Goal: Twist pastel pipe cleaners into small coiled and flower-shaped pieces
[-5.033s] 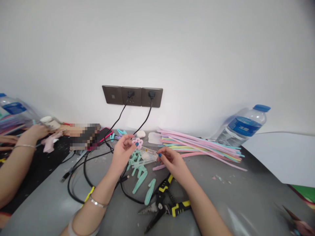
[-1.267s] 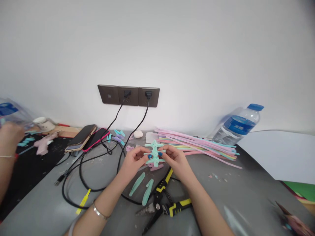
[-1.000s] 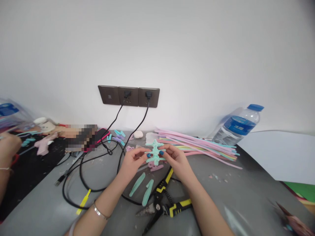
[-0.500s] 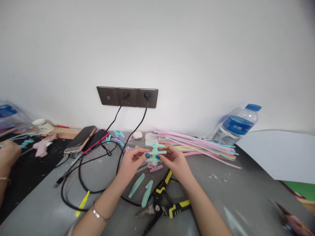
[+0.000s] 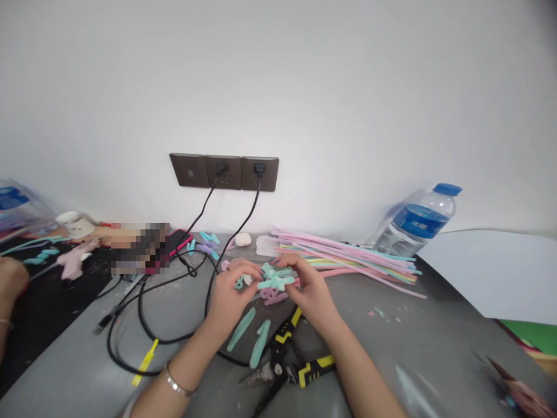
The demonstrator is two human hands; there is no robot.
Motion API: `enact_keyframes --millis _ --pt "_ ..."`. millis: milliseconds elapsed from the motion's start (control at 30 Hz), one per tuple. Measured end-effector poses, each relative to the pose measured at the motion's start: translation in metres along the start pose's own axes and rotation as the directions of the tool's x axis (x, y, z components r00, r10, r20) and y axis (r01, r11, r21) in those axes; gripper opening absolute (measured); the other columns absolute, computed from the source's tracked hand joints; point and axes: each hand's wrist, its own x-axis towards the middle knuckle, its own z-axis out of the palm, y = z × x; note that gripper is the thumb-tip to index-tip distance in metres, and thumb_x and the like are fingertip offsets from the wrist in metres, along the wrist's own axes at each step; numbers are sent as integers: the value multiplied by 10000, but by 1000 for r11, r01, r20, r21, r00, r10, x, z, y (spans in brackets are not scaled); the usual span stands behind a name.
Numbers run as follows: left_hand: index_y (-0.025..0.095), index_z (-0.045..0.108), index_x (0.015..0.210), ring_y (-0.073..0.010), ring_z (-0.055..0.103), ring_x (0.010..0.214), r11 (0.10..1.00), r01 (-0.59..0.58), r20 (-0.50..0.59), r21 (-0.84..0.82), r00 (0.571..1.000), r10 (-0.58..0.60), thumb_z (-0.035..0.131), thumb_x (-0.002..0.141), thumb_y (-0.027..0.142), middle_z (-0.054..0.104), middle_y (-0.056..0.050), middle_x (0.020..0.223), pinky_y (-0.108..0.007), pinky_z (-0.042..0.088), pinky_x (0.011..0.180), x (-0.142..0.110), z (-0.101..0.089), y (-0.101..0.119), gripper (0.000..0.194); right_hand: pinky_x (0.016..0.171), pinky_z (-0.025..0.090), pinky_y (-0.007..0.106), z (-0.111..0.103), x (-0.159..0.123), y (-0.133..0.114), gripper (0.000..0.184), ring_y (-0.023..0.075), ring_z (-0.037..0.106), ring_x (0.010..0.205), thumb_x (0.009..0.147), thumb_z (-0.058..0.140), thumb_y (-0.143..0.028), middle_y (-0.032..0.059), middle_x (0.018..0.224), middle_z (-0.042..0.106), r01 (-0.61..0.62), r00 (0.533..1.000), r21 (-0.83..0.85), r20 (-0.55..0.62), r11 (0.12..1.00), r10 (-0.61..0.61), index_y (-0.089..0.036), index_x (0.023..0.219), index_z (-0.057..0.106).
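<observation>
Between the fingertips of my two hands is a mint-green pipe-cleaner shape (image 5: 275,280) with short arms sticking out, held above the table and tilted. My left hand (image 5: 232,290) grips its left side, fingers closed. On its right side my right hand (image 5: 307,284) pinches it, thumb hidden in part. Just below lie pink pipe-cleaner loops (image 5: 270,296). Two folded mint pipe-cleaner pieces (image 5: 260,343) rest nearer to me. Beside them a pair of black and yellow wire-stripping pliers (image 5: 281,363) lies with its handles spread.
Behind my right hand lies a bundle of pastel pipe cleaners (image 5: 348,255). A water bottle (image 5: 418,220) leans at the wall near white paper (image 5: 491,273). Black cables (image 5: 114,342) loop on the left. A co-worker's hand (image 5: 11,278) and a pink glue gun (image 5: 75,258) are far left.
Five seconds ago my left hand held a pink flower shape and my right a clear strip. Now both hold the mint shape, which has tipped over since half a second ago.
</observation>
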Motion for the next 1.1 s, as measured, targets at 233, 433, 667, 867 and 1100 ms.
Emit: enact_keyframes --millis 233,433,667,867,1100 --pt "252 649 710 -182 621 755 893 -320 18 315 943 332 632 829 165 737 -4 756 -367 451 811 0 -10 4 149 970 393 439 -5 1 0 258 272 523 1136 777 549 -91 90 1143 586 69 997 -98 -27 993 -72 -250 962 633" --pt "237 646 706 -192 594 792 900 -303 19 314 949 313 595 855 180 730 -29 767 -351 469 750 1 -11 6 167 950 424 433 -6 -1 -9 214 278 520 1149 909 484 -248 97 1197 575 49 998 -41 49 998 -47 -269 965 690" --pt "235 637 719 -187 597 782 906 -318 26 281 946 324 591 850 163 716 -21 769 -343 464 750 2 -12 6 156 971 392 415 -8 0 -12 337 264 549 1094 964 410 -364 94 1109 608 64 993 33 101 997 -67 -247 889 716" --pt "237 650 751 -194 585 828 892 -343 114 294 939 324 587 834 116 713 -21 796 -337 466 778 2 -11 3 160 835 457 358 -4 0 -3 89 246 569 1019 848 625 -233 80 1032 614 23 990 -51 139 998 -15 -257 882 703" --pt "217 612 722 -191 586 836 910 -322 99 259 947 306 589 802 59 684 -21 790 -326 468 775 1 -9 4 178 620 441 283 -4 -1 -2 98 208 581 885 831 623 -179 72 994 591 1 987 -71 157 997 10 -240 822 700"
